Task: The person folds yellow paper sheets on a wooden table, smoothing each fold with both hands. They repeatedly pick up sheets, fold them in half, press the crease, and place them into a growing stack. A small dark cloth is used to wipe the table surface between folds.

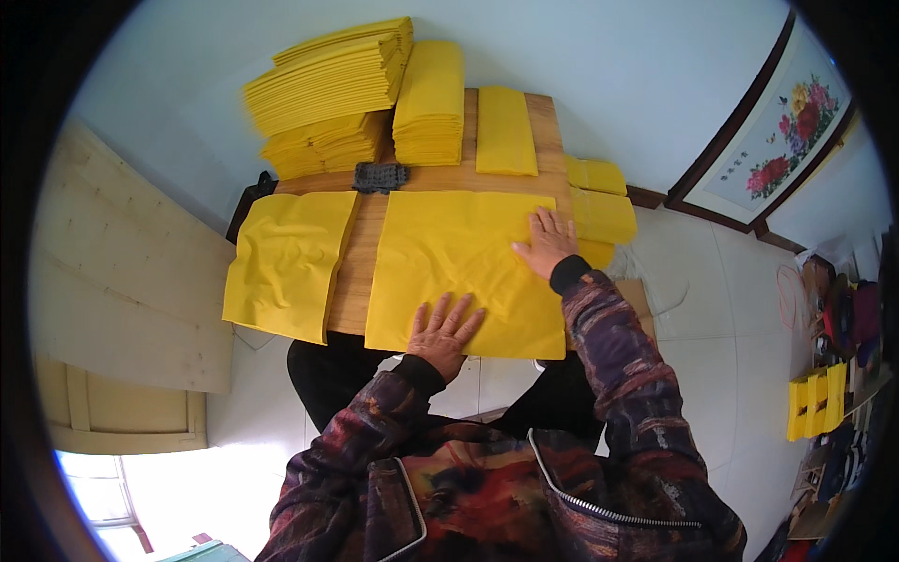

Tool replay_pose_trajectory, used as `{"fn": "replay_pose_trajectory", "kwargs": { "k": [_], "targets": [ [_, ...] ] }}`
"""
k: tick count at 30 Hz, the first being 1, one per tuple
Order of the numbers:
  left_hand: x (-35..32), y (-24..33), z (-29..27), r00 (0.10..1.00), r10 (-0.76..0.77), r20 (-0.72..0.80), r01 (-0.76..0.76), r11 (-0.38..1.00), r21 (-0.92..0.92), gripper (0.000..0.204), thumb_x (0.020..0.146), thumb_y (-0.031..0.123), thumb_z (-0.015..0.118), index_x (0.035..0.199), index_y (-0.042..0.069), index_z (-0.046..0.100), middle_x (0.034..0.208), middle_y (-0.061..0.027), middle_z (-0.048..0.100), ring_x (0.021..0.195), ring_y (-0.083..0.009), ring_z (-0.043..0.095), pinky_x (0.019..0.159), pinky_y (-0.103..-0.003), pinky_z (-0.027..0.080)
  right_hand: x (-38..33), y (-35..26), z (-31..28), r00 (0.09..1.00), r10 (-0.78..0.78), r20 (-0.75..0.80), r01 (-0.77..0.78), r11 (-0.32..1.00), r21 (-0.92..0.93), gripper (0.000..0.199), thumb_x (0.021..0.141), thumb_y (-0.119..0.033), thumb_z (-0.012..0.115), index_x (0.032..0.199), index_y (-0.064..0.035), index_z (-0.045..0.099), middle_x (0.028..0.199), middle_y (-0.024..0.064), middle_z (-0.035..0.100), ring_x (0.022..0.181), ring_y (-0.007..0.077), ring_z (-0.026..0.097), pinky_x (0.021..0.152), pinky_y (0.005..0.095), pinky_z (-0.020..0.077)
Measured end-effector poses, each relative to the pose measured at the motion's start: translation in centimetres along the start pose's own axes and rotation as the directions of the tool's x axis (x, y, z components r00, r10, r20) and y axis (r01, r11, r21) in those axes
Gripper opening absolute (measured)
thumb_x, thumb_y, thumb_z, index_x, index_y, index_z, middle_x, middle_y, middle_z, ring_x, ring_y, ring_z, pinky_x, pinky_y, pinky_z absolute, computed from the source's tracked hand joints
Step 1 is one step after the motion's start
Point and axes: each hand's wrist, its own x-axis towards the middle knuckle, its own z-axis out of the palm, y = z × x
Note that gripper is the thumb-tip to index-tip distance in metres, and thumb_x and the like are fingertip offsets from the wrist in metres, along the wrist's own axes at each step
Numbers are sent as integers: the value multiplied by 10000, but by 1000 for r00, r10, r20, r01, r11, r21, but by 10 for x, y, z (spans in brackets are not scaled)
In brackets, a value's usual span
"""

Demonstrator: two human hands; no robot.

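A large yellow sheet, creased in its middle, lies spread over the front of a wooden table, its near edge reaching past the table. My left hand rests flat near the sheet's front edge, fingers spread. Close to its far right corner, my right hand presses down with the fingers apart. Neither hand grips anything. To the left sits a second, wrinkled yellow piece, overhanging the table's front. Whether the sheets are single or layered I cannot tell.
Tall stacks of folded yellow pieces stand at the back left, beside another stack and a flat piece. A dark grey knitted item lies before them. Yellow bundles sit right of the table. A framed flower picture leans farther right.
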Motion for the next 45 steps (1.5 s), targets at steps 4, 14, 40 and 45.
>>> {"fn": "replay_pose_trajectory", "kwargs": {
  "k": [4, 14, 40, 45],
  "targets": [
    [2, 0, 0, 999, -12, 33, 13, 999, -39, 761, 775, 267, 655, 1456, 252, 313, 1505, -60, 290, 1404, -330, 225, 1108, -559, 154, -7, -76, 17, 880, -448, -160, 464, 883, 77, 642, 912, -468, 469, 1421, -96, 348, 1530, 79, 248, 1417, 277, 196, 1132, 528, 139],
    [1, 1, -7, 997, -19, 74, 24, 997, -70, 767, 775, 233, 633, 1464, 248, 296, 1528, -53, 255, 1411, -333, 210, 1112, -556, 149, 28, -70, 20, 944, -283, -169, 301, 949, 94, 604, 921, -419, 477, 1414, -96, 348, 1511, 86, 282, 1404, 271, 225, 1124, 497, 177],
    [104, -78, 22, 935, -291, -205, 271, 955, -119, 595, 900, 412, 512, 1406, 125, 390, 1479, -66, 366, 1367, -251, 325, 1110, -462, 233, -23, -25, 52, 899, -223, -376, 256, 966, 40, 612, 888, -342, 524, 1398, -40, 370, 1490, 144, 317, 1389, 296, 264, 1120, 481, 206],
    [91, -106, 14, 915, -377, -143, 371, 926, -71, 618, 945, 473, 395, 1454, 136, 303, 1539, -37, 250, 1426, -215, 198, 1151, -410, 150, -34, 21, 47, 928, -159, -336, 166, 986, -8, 645, 916, -419, 493, 1439, -83, 320, 1527, 80, 253, 1412, 255, 204, 1143, 447, 152]
  ]
}}
